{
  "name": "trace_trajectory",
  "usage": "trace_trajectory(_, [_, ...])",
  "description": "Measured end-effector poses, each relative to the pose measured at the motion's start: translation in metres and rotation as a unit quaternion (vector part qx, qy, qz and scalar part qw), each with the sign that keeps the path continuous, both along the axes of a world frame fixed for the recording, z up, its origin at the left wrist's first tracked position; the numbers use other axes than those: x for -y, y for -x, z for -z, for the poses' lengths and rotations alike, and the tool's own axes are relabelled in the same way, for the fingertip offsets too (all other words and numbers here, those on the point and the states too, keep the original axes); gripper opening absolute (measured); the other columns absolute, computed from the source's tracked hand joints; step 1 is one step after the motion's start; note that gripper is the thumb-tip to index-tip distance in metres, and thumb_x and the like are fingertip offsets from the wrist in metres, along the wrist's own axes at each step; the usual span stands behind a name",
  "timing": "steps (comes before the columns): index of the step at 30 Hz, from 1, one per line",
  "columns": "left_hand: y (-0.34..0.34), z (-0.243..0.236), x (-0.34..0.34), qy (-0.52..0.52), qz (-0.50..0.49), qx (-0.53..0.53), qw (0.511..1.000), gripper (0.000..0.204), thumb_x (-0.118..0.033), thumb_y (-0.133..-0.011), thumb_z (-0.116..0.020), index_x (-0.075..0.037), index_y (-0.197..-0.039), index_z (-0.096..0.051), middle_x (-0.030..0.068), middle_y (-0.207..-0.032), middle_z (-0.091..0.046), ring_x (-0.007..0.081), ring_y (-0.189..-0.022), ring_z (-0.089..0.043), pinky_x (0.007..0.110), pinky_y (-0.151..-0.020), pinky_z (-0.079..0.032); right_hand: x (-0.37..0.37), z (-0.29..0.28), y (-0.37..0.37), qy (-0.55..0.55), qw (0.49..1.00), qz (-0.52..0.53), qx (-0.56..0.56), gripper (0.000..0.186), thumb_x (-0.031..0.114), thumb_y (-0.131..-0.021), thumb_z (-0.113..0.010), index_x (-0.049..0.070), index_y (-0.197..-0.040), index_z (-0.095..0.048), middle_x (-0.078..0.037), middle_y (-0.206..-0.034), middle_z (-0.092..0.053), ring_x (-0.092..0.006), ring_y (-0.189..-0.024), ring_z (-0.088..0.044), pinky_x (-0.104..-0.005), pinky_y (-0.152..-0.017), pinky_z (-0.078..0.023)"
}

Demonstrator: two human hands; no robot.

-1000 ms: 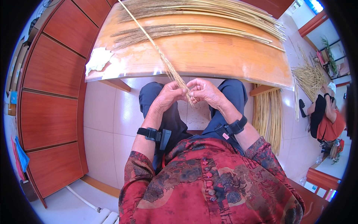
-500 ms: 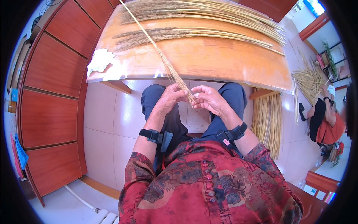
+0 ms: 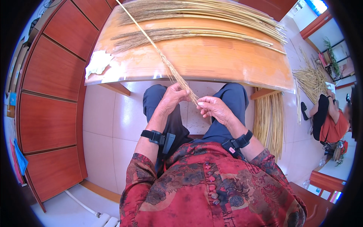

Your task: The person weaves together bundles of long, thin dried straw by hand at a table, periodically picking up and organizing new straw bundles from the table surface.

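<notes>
Between my hands a single pale stalk (image 3: 153, 44) runs diagonally up across the wooden table (image 3: 196, 64), its fluffy straw-coloured head (image 3: 177, 76) pointing down toward my lap. My left hand (image 3: 172, 96) is closed round that head near the table's front edge. A little lower and to the right, my right hand (image 3: 213, 108) pinches the head's wispy tip between thumb and forefinger, with the other fingers curled. On the table lie an upper bundle (image 3: 211, 13) and a lower bundle (image 3: 234, 36) of similar long stalks, plus a crumpled white scrap (image 3: 97, 60) at the left.
A red-brown cabinet (image 3: 51, 119) lines the left side, with a white radiator (image 3: 107, 219) below. Long stalks (image 3: 268, 123) lie under the table's right end. A straw heap (image 3: 312, 83) is on the floor at right, beside a seated person in orange (image 3: 332, 126).
My right hand has shifted slightly down and to the right along the seed head, now gripping its very tip. My left hand has barely moved.
</notes>
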State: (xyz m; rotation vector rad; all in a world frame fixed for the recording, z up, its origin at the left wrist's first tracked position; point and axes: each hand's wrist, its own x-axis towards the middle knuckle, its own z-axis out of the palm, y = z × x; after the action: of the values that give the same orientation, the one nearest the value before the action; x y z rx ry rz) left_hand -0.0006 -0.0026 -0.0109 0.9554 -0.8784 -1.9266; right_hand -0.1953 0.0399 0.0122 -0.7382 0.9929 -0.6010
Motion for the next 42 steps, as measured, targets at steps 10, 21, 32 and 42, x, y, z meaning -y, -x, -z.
trace_trajectory(10, [0.002, -0.003, -0.001, 0.0, 0.003, 0.024, 1.0, 0.01, -0.008, -0.079, -0.055, -0.002, -0.087, -0.053, 0.005, -0.08, -0.058, 0.0128, -0.07, -0.057, 0.025, -0.066, -0.048, 0.002, 0.004, -0.013, 0.062, 0.992, 0.105, 0.027, 0.029, 0.007, -0.076, -0.06, 0.0, -0.102, -0.049, -0.003, -0.08, -0.055, -0.0077, -0.064, -0.053, -0.02, -0.056, -0.046])
trace_trajectory(21, [0.002, -0.005, -0.001, 0.002, 0.008, 0.029, 1.0, 0.011, -0.009, -0.078, -0.056, -0.003, -0.087, -0.054, 0.0047, -0.079, -0.058, 0.012, -0.068, -0.056, 0.025, -0.065, -0.048, 0.003, -0.002, -0.015, 0.066, 0.996, 0.06, -0.02, 0.029, 0.004, -0.075, -0.056, 0.0, -0.102, -0.048, -0.003, -0.075, -0.054, -0.0076, -0.06, -0.051, -0.0192, -0.054, -0.044])
trace_trajectory(32, [0.006, -0.001, -0.002, 0.028, 0.009, 0.042, 0.999, 0.012, -0.01, -0.076, -0.058, -0.003, -0.085, -0.055, 0.0045, -0.079, -0.058, 0.0122, -0.069, -0.056, 0.025, -0.065, -0.047, 0.002, 0.009, -0.017, 0.046, 0.996, 0.062, -0.044, 0.03, 0.003, -0.074, -0.052, -0.001, -0.103, -0.046, -0.004, -0.078, -0.052, -0.0079, -0.059, -0.049, -0.0199, -0.053, -0.044])
trace_trajectory(42, [0.003, 0.0, 0.001, -0.013, 0.004, 0.011, 1.0, 0.009, -0.01, -0.079, -0.057, -0.003, -0.084, -0.055, 0.0045, -0.074, -0.057, 0.0129, -0.062, -0.057, 0.026, -0.061, -0.049, 0.005, 0.01, 0.011, 0.088, 0.986, -0.074, -0.123, 0.025, 0.006, -0.076, -0.053, -0.001, -0.099, -0.05, -0.006, -0.084, -0.055, -0.0098, -0.068, -0.053, -0.023, -0.06, -0.046])
